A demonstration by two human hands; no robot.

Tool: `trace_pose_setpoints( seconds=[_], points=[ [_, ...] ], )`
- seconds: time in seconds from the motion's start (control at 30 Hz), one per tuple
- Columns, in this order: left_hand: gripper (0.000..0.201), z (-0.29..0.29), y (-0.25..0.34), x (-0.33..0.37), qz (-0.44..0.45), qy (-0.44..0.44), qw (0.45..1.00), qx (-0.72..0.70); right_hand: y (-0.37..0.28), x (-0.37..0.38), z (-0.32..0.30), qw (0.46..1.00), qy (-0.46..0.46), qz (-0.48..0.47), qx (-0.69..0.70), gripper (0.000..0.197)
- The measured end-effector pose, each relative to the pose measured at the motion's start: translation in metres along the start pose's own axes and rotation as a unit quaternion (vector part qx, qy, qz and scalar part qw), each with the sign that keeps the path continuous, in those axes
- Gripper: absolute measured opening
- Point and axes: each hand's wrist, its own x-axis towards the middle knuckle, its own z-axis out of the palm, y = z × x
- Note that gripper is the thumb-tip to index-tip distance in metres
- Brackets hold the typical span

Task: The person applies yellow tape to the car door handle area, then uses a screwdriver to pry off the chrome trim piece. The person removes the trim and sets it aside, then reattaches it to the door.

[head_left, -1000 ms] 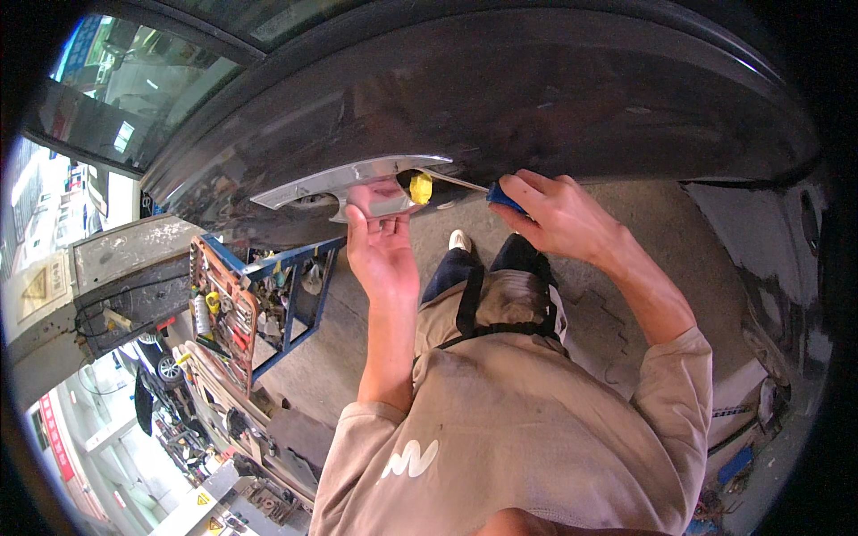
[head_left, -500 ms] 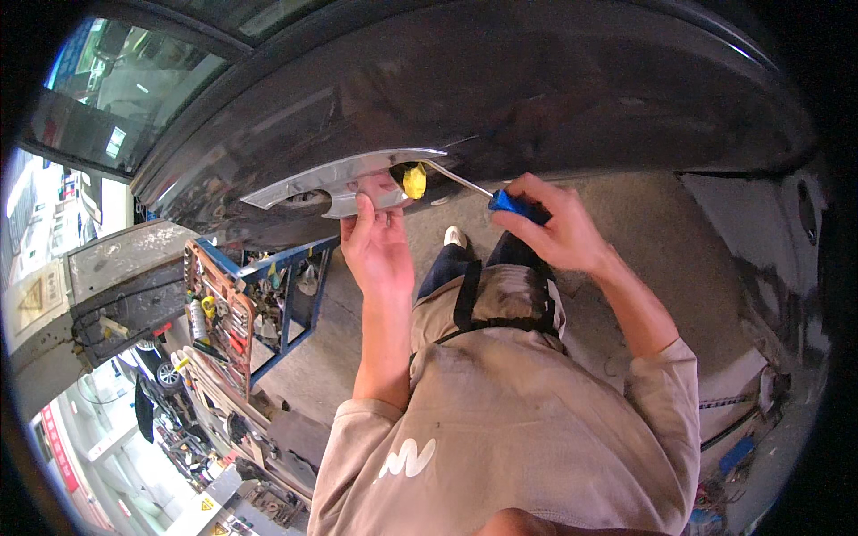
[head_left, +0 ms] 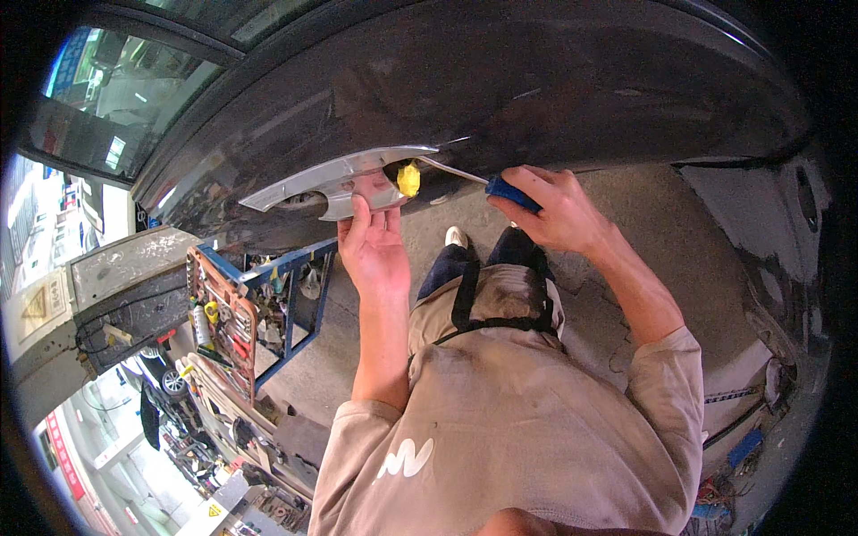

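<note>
A long silver trim plate (head_left: pixel 336 181), shaped like a door handle surround, lies against the dark car door panel (head_left: pixel 429 80). My left hand (head_left: pixel 375 255) grips its lower edge from below, thumb in front and fingers partly hidden behind. A bright yellow piece (head_left: pixel 408 180) sits at an opening near the plate's right end. My right hand (head_left: pixel 567 213) is closed around the blue handle of a screwdriver (head_left: pixel 511 192). The thin metal shaft points left, its end at the plate's upper right corner just above the yellow piece; the very tip is hidden.
A blue-framed tool cart (head_left: pixel 299 295) with tools on an orange rack (head_left: pixel 231 326) stands to the left. Beside it is a grey metal post or beam (head_left: pixel 116 277). Another dark car panel (head_left: pixel 760 232) rises at the right. Concrete floor (head_left: pixel 617 205) shows beneath me.
My right hand and the screwdriver handle have shifted slightly up and left, with the shaft still at the plate's right end. My left hand keeps its hold on the plate.
</note>
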Motion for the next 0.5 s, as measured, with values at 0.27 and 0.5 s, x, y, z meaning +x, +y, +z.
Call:
trace_pose_setpoints(
  seconds=[0.27,0.5],
  points=[
    [0.047,-0.004,0.000,0.001,-0.008,0.005,1.000,-0.002,-0.020,-0.014,-0.001,0.981,0.004,0.117,0.153,0.024],
    [0.049,-0.007,-0.001,0.003,-0.012,0.011,1.000,0.012,-0.007,-0.016,-0.003,0.898,-0.066,0.256,0.352,0.023]
  ],
)
